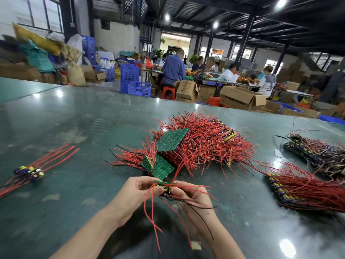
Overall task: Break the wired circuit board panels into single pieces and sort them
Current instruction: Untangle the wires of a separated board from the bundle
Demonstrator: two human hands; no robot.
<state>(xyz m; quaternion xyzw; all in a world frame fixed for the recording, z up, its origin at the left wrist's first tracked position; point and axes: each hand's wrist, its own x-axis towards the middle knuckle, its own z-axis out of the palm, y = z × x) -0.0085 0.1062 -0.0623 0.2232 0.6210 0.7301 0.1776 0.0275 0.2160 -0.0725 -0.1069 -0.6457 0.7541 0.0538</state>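
Observation:
Both hands hold a narrow green circuit board strip (165, 185) with red and black wires hanging down toward me. My left hand (133, 192) pinches its left end, my right hand (188, 193) pinches its right end. Just beyond lie two green panel pieces (158, 166) and a larger green panel (172, 140) leaning on a big heap of red-wired boards (203, 144). A small group of single pieces (29, 172) with red wires lies at the left of the table.
The dark green table (84, 128) is glossy. At the right lie a red-wired board stack (302, 189) and a darker-wired stack (317, 152). Beyond the far edge are cardboard boxes (240, 98), blue crates (134, 81) and seated people.

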